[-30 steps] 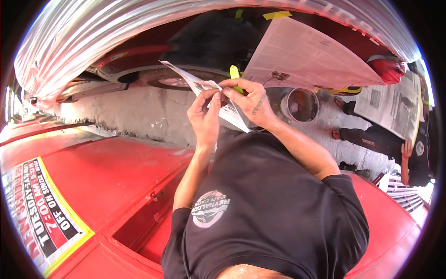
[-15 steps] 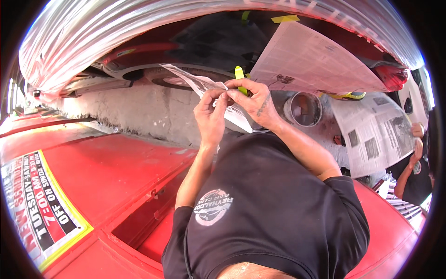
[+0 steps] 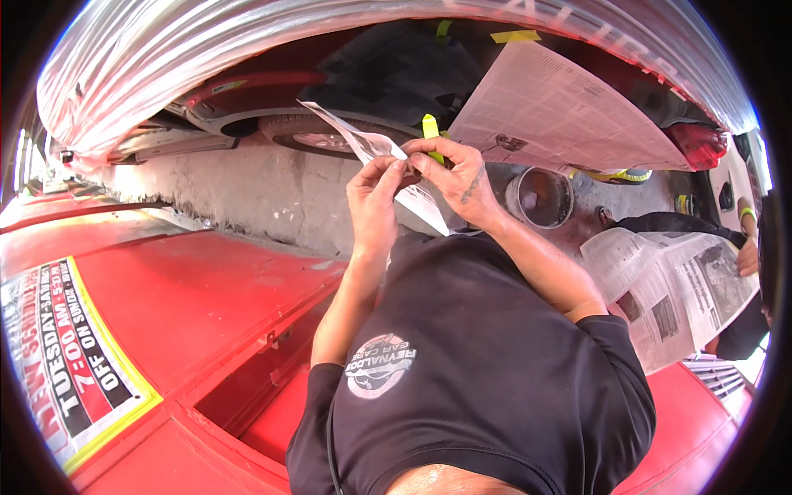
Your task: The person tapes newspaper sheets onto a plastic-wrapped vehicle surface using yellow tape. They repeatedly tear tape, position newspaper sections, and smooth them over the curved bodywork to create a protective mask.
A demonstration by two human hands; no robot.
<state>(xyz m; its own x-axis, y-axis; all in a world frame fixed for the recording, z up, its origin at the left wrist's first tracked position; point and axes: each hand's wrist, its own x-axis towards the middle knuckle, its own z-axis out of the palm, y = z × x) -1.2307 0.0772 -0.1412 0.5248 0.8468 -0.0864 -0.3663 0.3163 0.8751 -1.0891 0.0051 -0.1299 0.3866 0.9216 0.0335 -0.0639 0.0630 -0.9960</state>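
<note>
My left hand (image 3: 375,202) pinches the edge of a folded newspaper sheet (image 3: 425,209), which juts out above and below my fingers. Beside it, almost touching, my right hand (image 3: 455,180) is closed with a short strip of bright yellow tape (image 3: 431,130) standing up from its fingers. The fingertips of both hands meet at the sheet's edge, and what lies between them there is hidden. Beyond my hands is a dark car panel (image 3: 371,70) with a wheel (image 3: 318,136) under it.
Another newspaper sheet (image 3: 569,111) hangs taped on the car, left of a red tail light (image 3: 698,145). Clear plastic film (image 3: 165,58) drapes over the top. A bucket (image 3: 539,198) stands on the floor. At right a co-worker's hand (image 3: 747,257) holds newspaper (image 3: 672,289). Red metal panels (image 3: 206,301) lie at left.
My hands stay almost in place, still together at the sheet and tape. At right the co-worker's newspaper has dropped lower and bent, and a dark-sleeved arm now shows behind it.
</note>
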